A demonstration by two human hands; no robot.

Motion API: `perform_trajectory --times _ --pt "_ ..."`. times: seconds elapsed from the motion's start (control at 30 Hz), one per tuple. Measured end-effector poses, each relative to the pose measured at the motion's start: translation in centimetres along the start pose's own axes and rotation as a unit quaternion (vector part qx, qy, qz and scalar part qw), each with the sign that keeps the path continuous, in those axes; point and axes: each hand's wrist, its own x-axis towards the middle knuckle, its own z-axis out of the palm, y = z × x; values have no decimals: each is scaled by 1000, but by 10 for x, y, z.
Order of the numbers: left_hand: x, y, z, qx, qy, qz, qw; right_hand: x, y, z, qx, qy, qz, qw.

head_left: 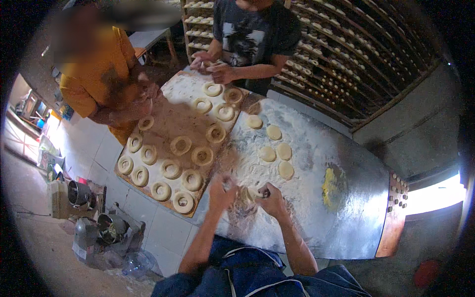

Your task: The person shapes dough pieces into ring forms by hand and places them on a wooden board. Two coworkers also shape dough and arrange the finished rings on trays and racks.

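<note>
In my right hand (273,202) is a small pale piece of dough (254,192), pinched between the fingers just above the floured metal table (316,213). To its left is my left hand (222,192), smeared by motion and apart from the dough; its fingers do not show clearly. Several flat dough rounds (267,154) lie in the flour beyond my hands. On a wooden board (161,113) to the left sit many dough rings (161,190), the closest one (183,202) near my left forearm.
Across the board stand two people, in a yellow shirt (99,74) and a dark shirt (255,39), hands over its far edge. A yellow smear (330,188) marks the table's right. Racks of dough (341,54) line the back. Mixers (106,232) stand low left.
</note>
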Motion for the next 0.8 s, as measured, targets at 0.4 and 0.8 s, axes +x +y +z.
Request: perform_trajectory --times 0.4,0.8 --pt "-96 123 62 -247 -182 -76 949 -85 36 -59 321 36 -46 945" --pt "-141 153 101 -547 -230 -185 783 -119 63 -118 572 -161 -52 803"
